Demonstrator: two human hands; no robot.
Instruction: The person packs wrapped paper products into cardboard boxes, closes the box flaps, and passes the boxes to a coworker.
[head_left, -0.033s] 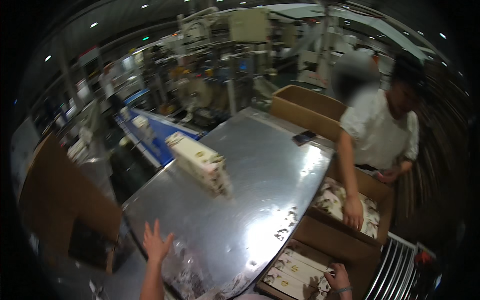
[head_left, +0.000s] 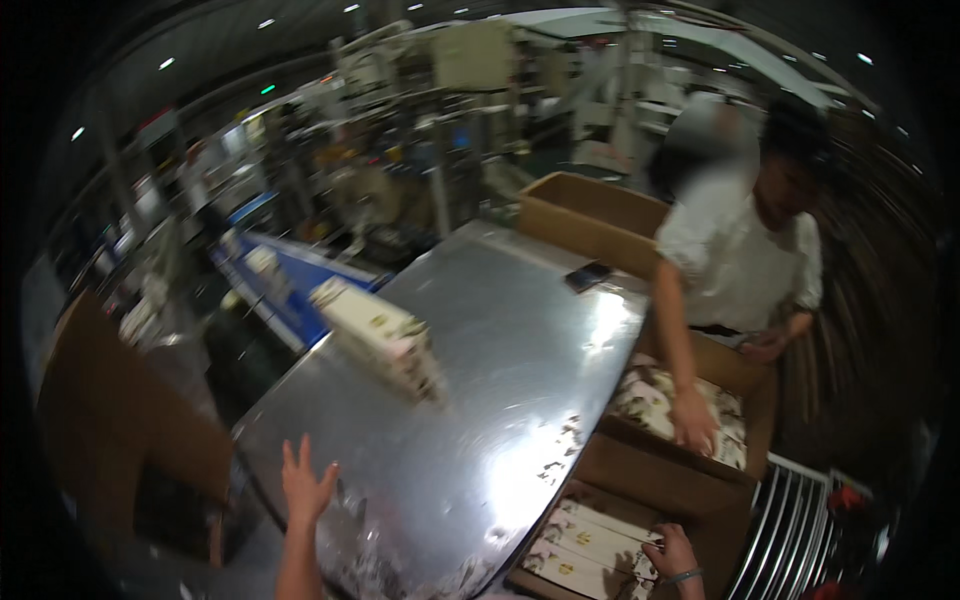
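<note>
My left hand (head_left: 308, 490) is raised over the left edge of the metal table (head_left: 470, 380), fingers spread and holding nothing. My right hand (head_left: 675, 552) reaches into the nearest brown carton (head_left: 670, 480). Its slightly bent fingers rest at the right end of the cream, flower-printed packs (head_left: 580, 545) lying side by side there; I see no pack gripped in it. On the table, farther off, a long block of similar packs (head_left: 375, 335) lies close to the blue conveyor (head_left: 290, 280), somewhat blurred.
Across on the right, a co-worker in white (head_left: 740, 240) has one hand on the packs in a second carton (head_left: 755, 385). Another open carton (head_left: 590, 215) and a dark phone-like object (head_left: 588, 276) are at the table's far end. Metal rollers (head_left: 785, 530) run at right; cardboard (head_left: 130, 400) stands at left.
The whole view has shifted slightly, so the table, packs and cartons appear a little farther left. Both my hands keep nearly the same pose and place.
</note>
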